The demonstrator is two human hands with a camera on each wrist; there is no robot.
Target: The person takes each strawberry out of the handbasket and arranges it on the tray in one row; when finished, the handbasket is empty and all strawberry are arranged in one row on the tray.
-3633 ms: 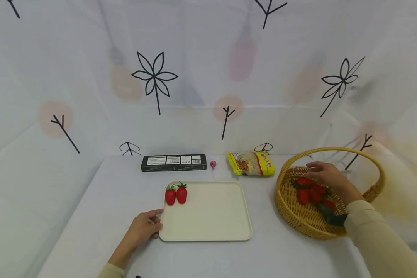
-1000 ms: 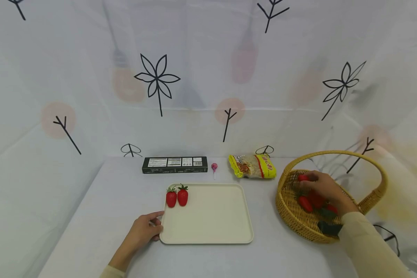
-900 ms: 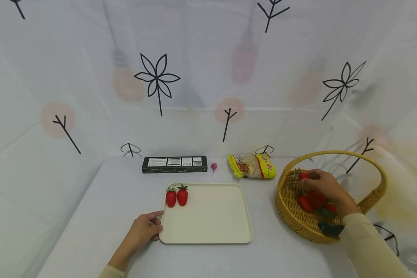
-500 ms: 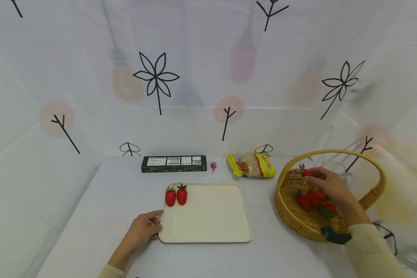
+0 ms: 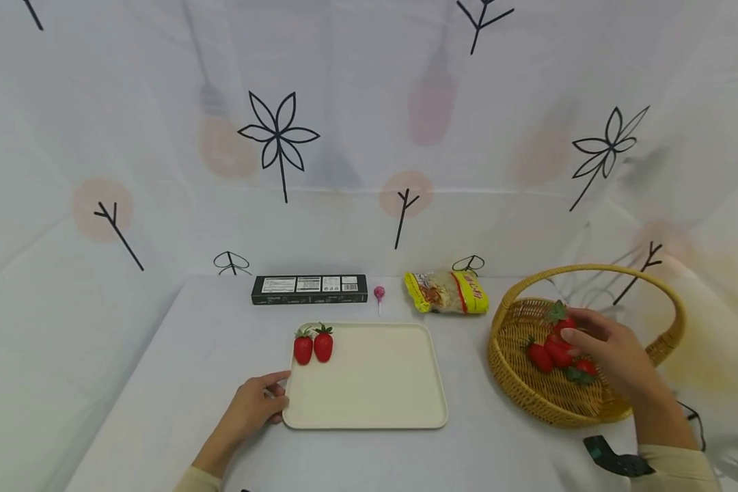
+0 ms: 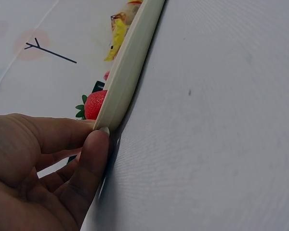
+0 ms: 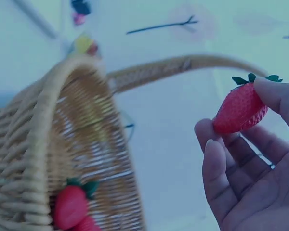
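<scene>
My right hand [image 5: 618,352] pinches a red strawberry [image 7: 241,109] with green leaves, held above the wicker basket [image 5: 531,396]. Inside the basket lie several more strawberries [image 5: 540,357], partly hidden by the hand in the head view. At the left side of a cream tray [image 5: 369,383], my left hand [image 5: 255,403] pinches the rim between thumb and finger; the left wrist view shows this grip close up. Two strawberries [image 5: 323,345] lie side by side in the tray's far left corner, leaves pointing away.
Behind the tray are a long dark box [image 5: 309,290], a pink lollipop [image 5: 379,294] and a yellow food packet [image 5: 446,292]. The basket's tall handle [image 5: 590,268] arches over its opening. A patterned white cloth [image 5: 357,225] hangs behind.
The right hand has taken hold of a strawberry in the basket, turned it leaves-up and drawn it back toward the basket's middle. The left hand has stayed at the tray's rim.
</scene>
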